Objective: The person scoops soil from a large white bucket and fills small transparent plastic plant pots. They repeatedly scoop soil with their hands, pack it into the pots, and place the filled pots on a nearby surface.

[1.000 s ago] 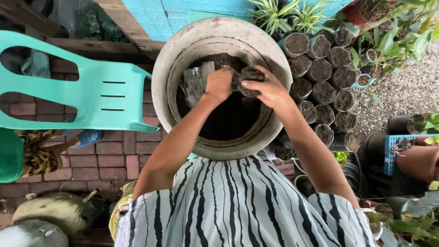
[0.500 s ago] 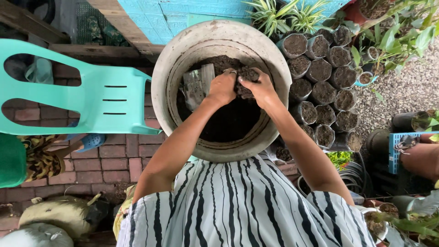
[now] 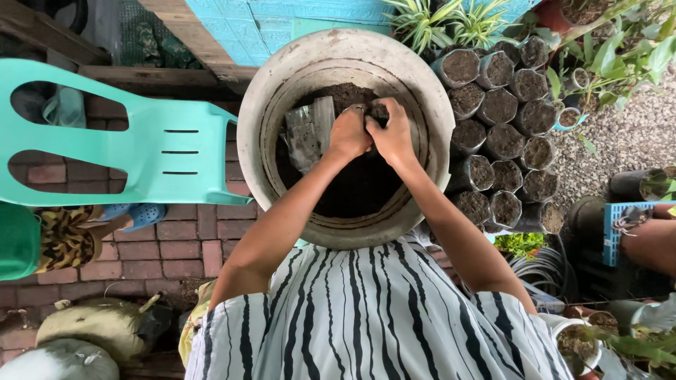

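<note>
Both hands are down inside the big round basin (image 3: 253, 105), pressed together over a small soil-filled bag (image 3: 378, 112) near the basin's far rim. The left hand (image 3: 350, 132) and right hand (image 3: 391, 134) have their fingers curled closed around it, so the bag is mostly hidden; only a dark lump of soil pokes out between the knuckles. I think it's a black nursery bag, hard to say. A flattened stack of empty bags (image 3: 308, 132) lies on the soil (image 3: 352, 190) just left of the hands. Filled grow bags (image 3: 503, 105) line the basin's right side, some cut off by leaves.
</note>
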